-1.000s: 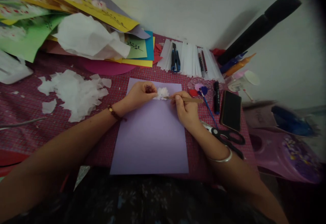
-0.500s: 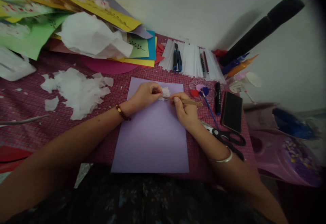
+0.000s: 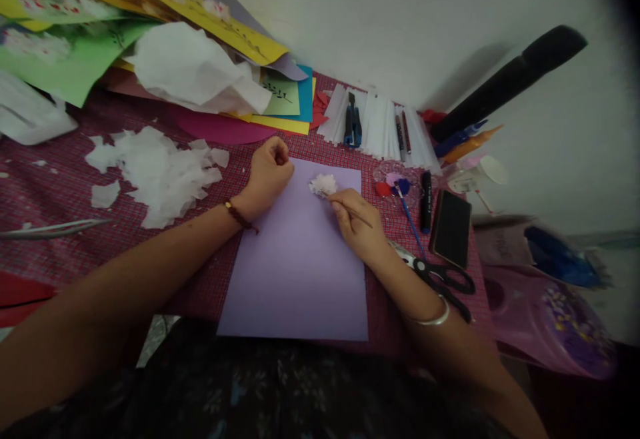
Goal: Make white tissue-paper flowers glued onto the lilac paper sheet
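A purple sheet [image 3: 305, 279] lies on the checked cloth, with a white ruffled paper cluster [image 3: 323, 185] near its top edge. My right hand [image 3: 361, 226] holds a thin brown stick [image 3: 356, 214] whose tip touches the cluster's lower right. At the sheet's upper left corner, my left hand [image 3: 270, 176] is closed with its fingers curled; what it holds, if anything, is hidden. Left of that hand lies a pile of torn white tissue pieces [image 3: 160, 172].
Scissors [image 3: 443, 276], a black phone [image 3: 451, 229], a marker [image 3: 425, 202] and a paint palette [image 3: 387, 176] with a blue brush [image 3: 411, 218] lie right. White strips and a blue cutter [image 3: 353, 122] lie behind; coloured papers [image 3: 220, 22] stand back left.
My left hand has moved left, off the white cluster to the sheet's corner. The stick in my right hand now points more steeply. The view has shifted slightly.
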`<state>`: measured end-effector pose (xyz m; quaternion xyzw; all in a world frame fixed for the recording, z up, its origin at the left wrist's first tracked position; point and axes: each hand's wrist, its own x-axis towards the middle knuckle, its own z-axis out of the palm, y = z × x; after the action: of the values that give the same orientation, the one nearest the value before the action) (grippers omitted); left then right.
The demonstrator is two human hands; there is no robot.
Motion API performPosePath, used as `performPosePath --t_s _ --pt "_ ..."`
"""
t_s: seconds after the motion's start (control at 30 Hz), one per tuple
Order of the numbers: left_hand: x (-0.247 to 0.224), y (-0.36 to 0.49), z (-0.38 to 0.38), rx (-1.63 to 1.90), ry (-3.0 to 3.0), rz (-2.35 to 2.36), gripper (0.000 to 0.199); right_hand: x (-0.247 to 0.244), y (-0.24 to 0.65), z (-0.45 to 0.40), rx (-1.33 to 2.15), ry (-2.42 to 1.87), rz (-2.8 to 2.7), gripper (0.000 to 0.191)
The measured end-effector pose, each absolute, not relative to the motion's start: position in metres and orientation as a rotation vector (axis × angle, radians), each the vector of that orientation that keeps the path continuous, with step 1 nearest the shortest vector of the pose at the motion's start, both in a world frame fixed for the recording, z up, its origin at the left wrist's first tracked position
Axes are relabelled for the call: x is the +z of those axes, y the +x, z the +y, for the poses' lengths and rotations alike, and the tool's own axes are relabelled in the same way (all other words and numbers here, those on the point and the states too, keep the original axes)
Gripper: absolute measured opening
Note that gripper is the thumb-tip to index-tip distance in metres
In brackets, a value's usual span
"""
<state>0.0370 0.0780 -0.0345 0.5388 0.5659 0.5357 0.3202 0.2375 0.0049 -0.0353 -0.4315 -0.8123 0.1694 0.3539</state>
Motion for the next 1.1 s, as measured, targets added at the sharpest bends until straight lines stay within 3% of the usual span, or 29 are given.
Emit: performPosePath --t_s 0.13,0.4,0.57,0.73,0.83,1.1 --pt "-0.029 0.025 0.077 1.414 1.368 1.371 0.028 -0.036 0.242 0.002 0.501 -1.108 -1.970 0.021" --pt "0.029 -0.076 0.061 1.449 1.365 1.368 0.008 -0.044 0.244 0.005 1.042 -1.109 -1.369 0.027" --pt "0.024 -0.116 0.048 1.104 1.798 1.673 0.007 -0.043 0.240 0.007 1.130 -1.136 -1.412 0.031" --pt "0.008 -0.110 0.049 0.442 2.697 1.777 0.017 -0.040 0.239 0.005 1.116 -1.145 -1.444 0.034" --pt "0.006 -0.104 0.055 0.160 2.908 1.758 0.021 -0.041 0.241 0.005 1.103 -1.160 -1.475 0.034" --pt "-0.002 -0.104 0.074 0.108 2.807 1.855 0.021 -0.043 0.241 0.006 1.117 -1.123 -1.501 0.035"
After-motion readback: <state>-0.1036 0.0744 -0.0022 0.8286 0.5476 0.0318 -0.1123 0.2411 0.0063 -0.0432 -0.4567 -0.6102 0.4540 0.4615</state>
